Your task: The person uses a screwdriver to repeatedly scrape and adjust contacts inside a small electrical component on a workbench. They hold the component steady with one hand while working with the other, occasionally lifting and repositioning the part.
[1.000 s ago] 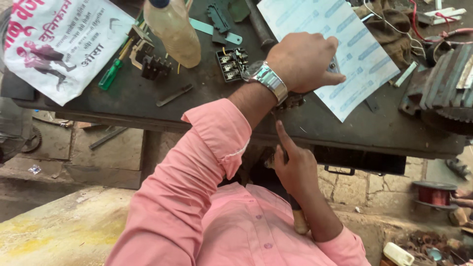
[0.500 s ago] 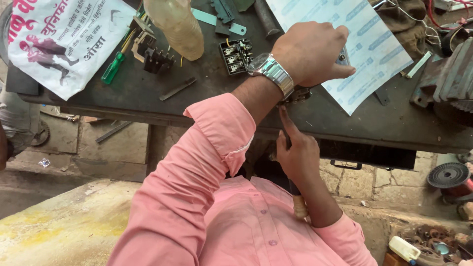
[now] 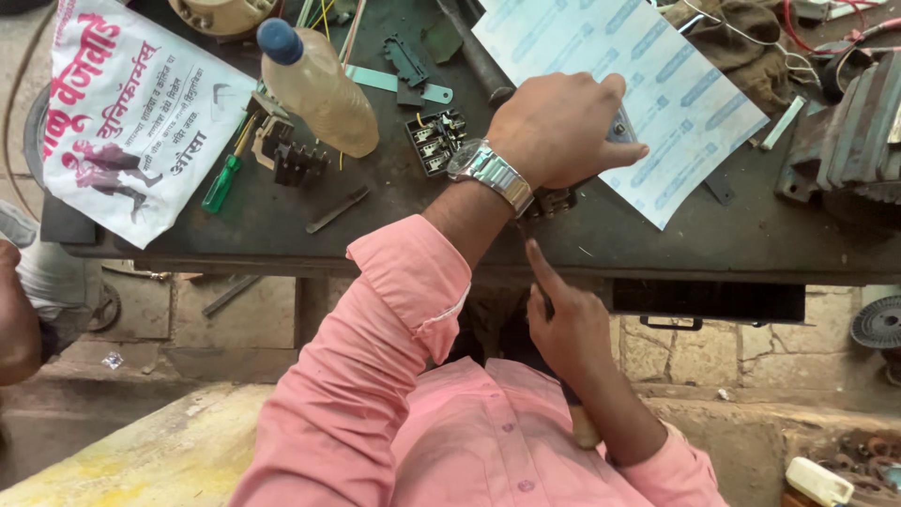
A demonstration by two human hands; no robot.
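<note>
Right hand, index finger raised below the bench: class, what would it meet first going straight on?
Probably the left forearm by the wristwatch; the right hand points up at it, though depth is unclear.

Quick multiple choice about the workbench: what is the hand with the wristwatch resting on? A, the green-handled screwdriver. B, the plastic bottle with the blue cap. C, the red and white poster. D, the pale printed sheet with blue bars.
D: the left hand, wearing the wristwatch, lies on the edge of the pale printed sheet, well apart from the screwdriver, bottle and poster.
</note>
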